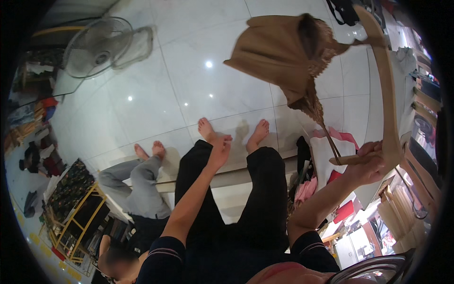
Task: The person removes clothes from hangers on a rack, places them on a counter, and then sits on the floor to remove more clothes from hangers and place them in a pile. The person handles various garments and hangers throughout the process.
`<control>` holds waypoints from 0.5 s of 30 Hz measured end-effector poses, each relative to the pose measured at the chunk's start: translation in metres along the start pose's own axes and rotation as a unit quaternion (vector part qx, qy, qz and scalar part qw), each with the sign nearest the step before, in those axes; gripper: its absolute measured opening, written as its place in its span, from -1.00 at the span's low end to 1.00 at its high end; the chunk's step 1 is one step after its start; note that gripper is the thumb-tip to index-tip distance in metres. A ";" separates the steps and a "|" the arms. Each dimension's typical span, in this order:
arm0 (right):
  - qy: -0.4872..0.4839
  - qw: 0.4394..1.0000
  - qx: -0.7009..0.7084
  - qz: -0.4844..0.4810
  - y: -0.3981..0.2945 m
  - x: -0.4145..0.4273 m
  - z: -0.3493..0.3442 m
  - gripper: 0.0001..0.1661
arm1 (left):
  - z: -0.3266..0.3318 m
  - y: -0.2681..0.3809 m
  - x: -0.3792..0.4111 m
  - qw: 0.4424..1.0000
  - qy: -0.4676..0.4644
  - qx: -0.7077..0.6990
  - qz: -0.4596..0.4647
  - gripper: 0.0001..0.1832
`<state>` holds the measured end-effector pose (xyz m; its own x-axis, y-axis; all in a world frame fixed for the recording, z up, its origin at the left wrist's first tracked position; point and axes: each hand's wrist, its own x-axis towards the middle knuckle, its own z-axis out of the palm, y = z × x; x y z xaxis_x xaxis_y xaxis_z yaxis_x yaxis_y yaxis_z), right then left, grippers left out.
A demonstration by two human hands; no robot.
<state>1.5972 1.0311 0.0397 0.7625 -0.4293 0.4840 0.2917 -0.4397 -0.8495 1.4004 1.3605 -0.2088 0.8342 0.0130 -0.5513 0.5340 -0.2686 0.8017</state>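
My right hand (370, 163) grips a light wooden clothes hanger (387, 92) at the right. From the hanger hangs a brown camisole-like garment with lace edging (273, 53), its thin straps looped over the hanger's two arms. The garment is spread out in the air above the tiled floor, slightly blurred. My left hand (220, 151) is over my left knee, fingers bent and close together; whether something small is between them cannot be told. Both hands are apart, and the left one does not touch the garment.
A person in grey trousers (142, 181) sits at my left. A floor fan (99, 49) stands at the upper left, near piled clothes. A yellow metal frame (83, 223) is at the lower left. Pink and white cloths (306, 190) lie by my right knee; more hangers (397, 209) are at the right.
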 end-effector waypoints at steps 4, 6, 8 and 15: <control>-0.060 0.998 -0.031 0.009 0.038 -0.026 0.057 -0.22 | -0.004 0.005 0.044 0.997 0.050 -0.056 -0.022 -0.70; -0.137 0.990 -0.033 0.011 0.044 -0.032 0.079 -0.20 | -0.012 0.024 0.055 0.991 0.051 -0.120 -0.033 -0.69; -0.186 0.982 -0.024 0.011 0.051 -0.034 0.102 -0.19 | -0.020 0.043 0.077 0.976 0.048 -0.207 -0.048 -0.68; -0.390 0.901 0.168 -0.091 0.068 -0.039 0.163 -0.61 | -0.038 0.073 0.116 0.885 0.040 -0.458 -0.075 -0.67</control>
<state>1.6812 1.1470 -0.0713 0.8204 0.3685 0.4372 0.5103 -0.1271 -0.8505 1.5408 1.3787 -0.2056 0.7317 0.0599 -0.6790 0.4967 0.6353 0.5913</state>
